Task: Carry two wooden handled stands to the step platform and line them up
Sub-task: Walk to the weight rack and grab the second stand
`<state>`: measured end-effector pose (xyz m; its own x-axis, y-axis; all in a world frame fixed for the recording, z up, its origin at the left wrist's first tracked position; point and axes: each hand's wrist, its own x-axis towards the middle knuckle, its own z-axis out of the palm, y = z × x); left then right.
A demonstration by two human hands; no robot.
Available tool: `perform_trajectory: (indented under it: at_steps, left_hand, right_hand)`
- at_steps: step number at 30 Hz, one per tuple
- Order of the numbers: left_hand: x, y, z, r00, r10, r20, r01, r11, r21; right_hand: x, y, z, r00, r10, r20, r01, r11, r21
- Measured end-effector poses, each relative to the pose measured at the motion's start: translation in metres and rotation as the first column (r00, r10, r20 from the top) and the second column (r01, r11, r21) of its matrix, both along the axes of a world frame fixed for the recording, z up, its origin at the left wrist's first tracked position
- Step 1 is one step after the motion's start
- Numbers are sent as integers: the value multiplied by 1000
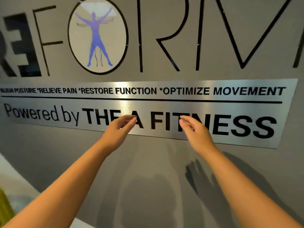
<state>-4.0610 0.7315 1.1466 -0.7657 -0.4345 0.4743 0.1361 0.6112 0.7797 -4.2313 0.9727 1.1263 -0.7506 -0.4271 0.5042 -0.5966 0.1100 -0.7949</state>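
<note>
Neither wooden handled stand nor the step platform is in view. Both my bare arms reach forward toward a grey wall. My left hand (pixel 120 127) is raised in front of a metal sign, fingers loosely curled and apart, holding nothing. My right hand (pixel 194 129) is level with it, a little to the right, palm turned inward, fingers relaxed and empty. The two hands are about a hand's width apart.
A grey wall (pixel 148 170) fills the view, close in front. On it hang a brushed metal sign (pixel 148 102) with black lettering and large black letters with a round figure logo (pixel 97 35) above. A pale surface (pixel 14 178) shows at the lower left.
</note>
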Motion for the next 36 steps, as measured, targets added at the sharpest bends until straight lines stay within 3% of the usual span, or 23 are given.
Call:
perform_trajectory:
  at_steps: [9, 17, 22, 26, 30, 33, 36]
  left_hand:
    - [19, -35, 7, 999, 46, -27, -48, 998, -41]
    - [66, -107, 9, 978, 206, -26, -207, 978, -29]
    - [110, -139, 15, 925, 377, -52, -380, 924, -52]
    - [155, -142, 9, 834, 545, -86, -550, 833, -55]
    - [211, -118, -10, 680, 730, -71, -733, 680, -27]
    - [265, -85, -23, 537, 842, -46, -844, 536, -28]
    - [330, -33, -26, 341, 939, -46, -940, 340, -21]
  right_hand:
    - [18, -75, 13, 993, 120, -4, -120, 991, -53]
    - [24, -166, 6, 969, 245, 37, -242, 967, -85]
    - [43, -235, 11, 902, 432, 30, -425, 897, -124]
    - [72, -293, 5, 778, 629, 4, -626, 775, -87]
    - [119, -336, -10, 576, 817, 12, -815, 576, -67]
    - [175, -355, -16, 414, 910, 23, -907, 414, -76]
    - [243, -362, -17, 203, 979, 11, -976, 203, -72]
